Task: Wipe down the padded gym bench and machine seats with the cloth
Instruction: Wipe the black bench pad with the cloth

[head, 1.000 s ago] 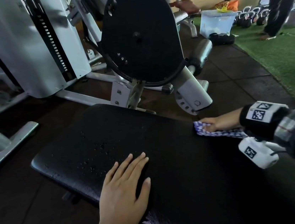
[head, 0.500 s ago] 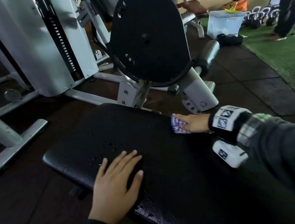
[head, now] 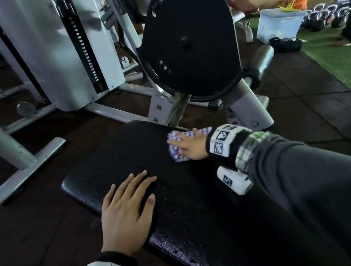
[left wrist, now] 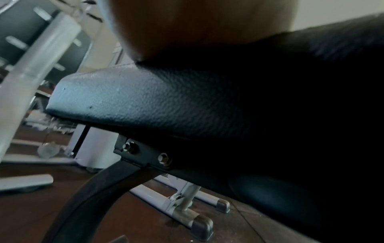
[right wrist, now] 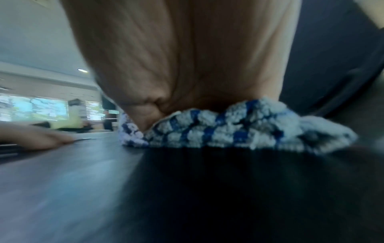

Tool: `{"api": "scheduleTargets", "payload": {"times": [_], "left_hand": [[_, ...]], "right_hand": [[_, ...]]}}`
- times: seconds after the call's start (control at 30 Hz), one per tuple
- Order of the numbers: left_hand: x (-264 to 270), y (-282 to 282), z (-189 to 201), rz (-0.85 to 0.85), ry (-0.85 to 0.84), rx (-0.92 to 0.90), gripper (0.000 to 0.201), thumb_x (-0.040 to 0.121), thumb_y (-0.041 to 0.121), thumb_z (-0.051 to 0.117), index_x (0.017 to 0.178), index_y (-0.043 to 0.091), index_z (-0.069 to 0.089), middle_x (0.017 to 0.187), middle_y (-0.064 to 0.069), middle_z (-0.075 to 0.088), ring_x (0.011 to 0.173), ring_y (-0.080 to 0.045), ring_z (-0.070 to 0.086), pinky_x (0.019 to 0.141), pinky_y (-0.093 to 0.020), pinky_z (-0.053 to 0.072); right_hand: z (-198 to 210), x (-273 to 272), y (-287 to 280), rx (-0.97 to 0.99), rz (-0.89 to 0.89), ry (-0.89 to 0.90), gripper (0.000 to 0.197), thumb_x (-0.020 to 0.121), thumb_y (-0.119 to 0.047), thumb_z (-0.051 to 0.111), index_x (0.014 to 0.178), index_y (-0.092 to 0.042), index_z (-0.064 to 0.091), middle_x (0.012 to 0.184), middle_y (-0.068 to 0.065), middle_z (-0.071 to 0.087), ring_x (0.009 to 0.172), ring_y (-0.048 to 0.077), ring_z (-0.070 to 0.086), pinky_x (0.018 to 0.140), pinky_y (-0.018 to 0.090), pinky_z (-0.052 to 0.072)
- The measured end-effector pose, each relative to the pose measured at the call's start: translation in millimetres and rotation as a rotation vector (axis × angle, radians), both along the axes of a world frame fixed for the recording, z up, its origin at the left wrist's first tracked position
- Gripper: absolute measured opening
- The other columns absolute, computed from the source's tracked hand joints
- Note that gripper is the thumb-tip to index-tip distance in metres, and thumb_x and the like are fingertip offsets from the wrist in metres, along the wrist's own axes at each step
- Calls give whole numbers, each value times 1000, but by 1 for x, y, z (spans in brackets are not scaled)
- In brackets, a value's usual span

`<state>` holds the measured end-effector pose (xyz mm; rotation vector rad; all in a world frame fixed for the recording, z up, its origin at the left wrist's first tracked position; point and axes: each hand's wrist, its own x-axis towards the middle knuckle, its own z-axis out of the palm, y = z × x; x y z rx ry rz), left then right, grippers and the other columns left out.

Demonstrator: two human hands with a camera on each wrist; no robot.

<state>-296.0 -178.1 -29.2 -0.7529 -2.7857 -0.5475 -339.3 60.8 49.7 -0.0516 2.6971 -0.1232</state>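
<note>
A black padded bench [head: 116,162] fills the lower middle of the head view, with water droplets on its surface. My right hand [head: 190,146] lies flat on a blue-and-white checked cloth [head: 176,155] near the bench's far edge and presses it onto the pad. From the right wrist view the cloth [right wrist: 228,136] bunches under my palm on the bench [right wrist: 104,180]. My left hand [head: 126,209] rests flat, fingers spread, on the near edge of the pad. The left wrist view shows the bench's side [left wrist: 166,102] and its frame.
A black round machine pad [head: 189,40] on a white frame stands just beyond the bench. A white weight stack [head: 66,46] is at the back left. A clear tub [head: 278,24], kettlebells [head: 323,15] and green turf [head: 349,60] lie at the right, where another person stands.
My right hand has slid the cloth leftward along the bench's far edge and now presses it flatter. The left hand has stayed on the pad. The head view has shifted.
</note>
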Motion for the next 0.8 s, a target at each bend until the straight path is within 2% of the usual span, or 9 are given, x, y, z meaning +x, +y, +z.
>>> {"api": "scheduleTargets", "payload": {"times": [0.07, 0.13, 0.2, 0.33, 0.4, 0.5, 0.57, 0.63, 0.8], "left_hand": [[0, -1, -1, -2, 0, 5, 42, 94, 49, 28, 131, 47, 48, 144, 30, 37, 140, 3, 25, 116, -37, 19], [0, -1, -1, -8, 9, 8, 42, 94, 49, 29, 131, 47, 49, 144, 28, 38, 140, 2, 26, 116, -37, 19], [0, -1, -2, -8, 20, 19, 42, 94, 48, 30, 130, 46, 50, 143, 28, 39, 139, 1, 28, 116, -36, 19], [0, 1, -2, 3, 30, 41, 42, 93, 48, 31, 129, 45, 53, 142, 28, 42, 138, 1, 30, 115, -37, 21], [0, 1, -2, 1, 33, 42, 42, 93, 48, 31, 129, 45, 53, 142, 27, 42, 138, 0, 31, 115, -38, 22], [1, 1, -1, 2, 26, 44, 41, 93, 48, 31, 129, 46, 52, 142, 28, 41, 138, 1, 30, 114, -37, 22], [0, 1, -1, 5, 19, 28, 41, 93, 48, 30, 129, 48, 50, 142, 30, 39, 139, 2, 29, 115, -37, 21], [1, 1, -2, 7, 20, 22, 41, 93, 48, 31, 129, 48, 50, 143, 30, 39, 139, 2, 27, 115, -36, 20], [0, 0, -3, 0, 34, 26, 41, 94, 47, 31, 129, 46, 52, 143, 28, 41, 138, 0, 31, 114, -37, 22]], "right_hand": [[-1, 15, -10, 22, 144, -36, 51, 104, -28, 20, 149, -31, -1, 157, 2, -14, 143, 28, -12, 113, 46, -8], [-7, 38, -3, -2, 238, -78, 50, 103, -32, 20, 148, -39, -2, 156, -4, -17, 141, 33, -17, 113, 49, -9], [-13, 56, 20, -33, 274, -120, 50, 102, -35, 22, 146, -42, -2, 156, -7, -18, 141, 33, -20, 113, 44, -11], [-4, 62, 61, -74, 123, -167, 52, 103, -29, 23, 146, -40, -5, 155, -6, -20, 140, 26, -21, 111, 33, -14], [0, 44, 64, -23, 41, -132, 53, 103, -27, 22, 146, -35, -8, 155, 2, -19, 143, 31, -12, 114, 37, -8], [0, 9, 46, 5, -42, -52, 52, 103, -22, 25, 150, -23, 2, 157, 10, -8, 145, 31, 2, 116, 40, 5], [2, -5, 23, 34, 4, -3, 52, 103, -23, 26, 150, -22, 5, 158, 11, -4, 145, 28, 2, 115, 41, 6], [2, -6, -2, 90, 118, 2, 52, 103, -25, 21, 150, -24, 0, 157, 10, -9, 145, 27, -4, 115, 40, 0], [-3, 35, -2, -14, 340, -175, 53, 102, -28, 26, 147, -40, -1, 156, -3, -18, 140, 32, -20, 112, 45, -13]]}}
